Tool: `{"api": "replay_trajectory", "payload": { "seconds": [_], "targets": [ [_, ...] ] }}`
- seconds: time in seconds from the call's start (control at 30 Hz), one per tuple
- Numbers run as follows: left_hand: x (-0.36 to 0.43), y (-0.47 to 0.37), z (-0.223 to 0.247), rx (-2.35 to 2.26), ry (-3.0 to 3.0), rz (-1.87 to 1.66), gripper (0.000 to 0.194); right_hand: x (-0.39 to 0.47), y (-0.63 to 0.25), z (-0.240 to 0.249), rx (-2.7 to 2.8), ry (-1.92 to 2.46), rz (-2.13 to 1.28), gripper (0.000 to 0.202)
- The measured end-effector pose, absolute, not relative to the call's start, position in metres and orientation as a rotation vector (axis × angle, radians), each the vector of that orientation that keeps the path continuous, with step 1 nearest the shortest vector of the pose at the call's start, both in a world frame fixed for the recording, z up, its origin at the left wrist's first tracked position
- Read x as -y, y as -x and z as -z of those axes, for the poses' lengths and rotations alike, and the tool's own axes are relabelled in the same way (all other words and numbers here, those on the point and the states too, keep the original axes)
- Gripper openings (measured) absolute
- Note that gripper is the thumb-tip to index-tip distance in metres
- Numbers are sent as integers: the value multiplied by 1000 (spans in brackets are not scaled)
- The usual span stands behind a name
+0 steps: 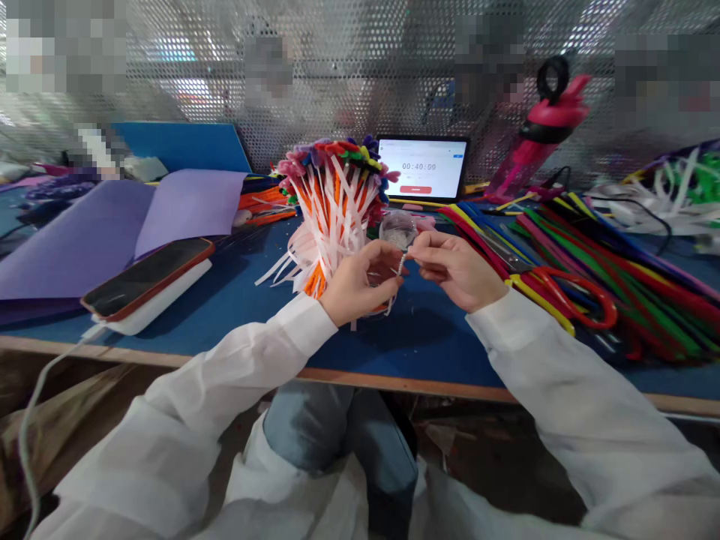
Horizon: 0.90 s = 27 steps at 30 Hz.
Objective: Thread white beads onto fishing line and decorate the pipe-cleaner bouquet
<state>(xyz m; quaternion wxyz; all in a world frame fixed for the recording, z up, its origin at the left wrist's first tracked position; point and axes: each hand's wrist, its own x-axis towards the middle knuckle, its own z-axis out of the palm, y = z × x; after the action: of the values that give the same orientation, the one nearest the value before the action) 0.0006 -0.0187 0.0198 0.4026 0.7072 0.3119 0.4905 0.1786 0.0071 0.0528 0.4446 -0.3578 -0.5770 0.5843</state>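
Note:
Between my two hands is a short string of small white beads (401,264), slanting upright. My left hand (360,283) is closed round it in a loose pinch, thumb below and fingers above. At the string's upper end, the fingertips of my right hand (453,270) are pinched together; what lies in them is too small to make out. Just behind the fingers stands a round clear tub (397,227) with small pale pieces in it. A bunch of pipe-cleaner flowers (337,202), with orange stems and pale ribbons, is right behind my left hand.
On the right lie orange-handled scissors (582,300) across many coloured pipe cleaners (635,277). A tablet (421,169) showing a timer and a pink bottle (534,142) stand at the back. To the left are purple sheets (79,232) and a phone (149,277) on a cabled white block.

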Motion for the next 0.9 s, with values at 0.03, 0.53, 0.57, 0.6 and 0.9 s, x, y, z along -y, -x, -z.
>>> {"api": "replay_trajectory", "payload": {
  "seconds": [0.03,0.53,0.57,0.6,0.9],
  "targets": [
    [18,0,-19,-793,-1884,-1325,30,-5,-177,-54,1402,880,-1473,33],
    [34,-14,-21,-905,-1714,-1124,39,0,-173,-51,1337,896,-1515,31],
    [34,-15,-22,-867,-1652,-1095,40,1,-172,-51,1329,906,-1516,30],
    [33,-16,-23,-832,-1589,-1072,40,2,-172,-51,1322,914,-1517,30],
    [32,-18,-23,-699,-1243,-1077,35,6,-168,-49,1312,906,-1581,26]
  ]
}}
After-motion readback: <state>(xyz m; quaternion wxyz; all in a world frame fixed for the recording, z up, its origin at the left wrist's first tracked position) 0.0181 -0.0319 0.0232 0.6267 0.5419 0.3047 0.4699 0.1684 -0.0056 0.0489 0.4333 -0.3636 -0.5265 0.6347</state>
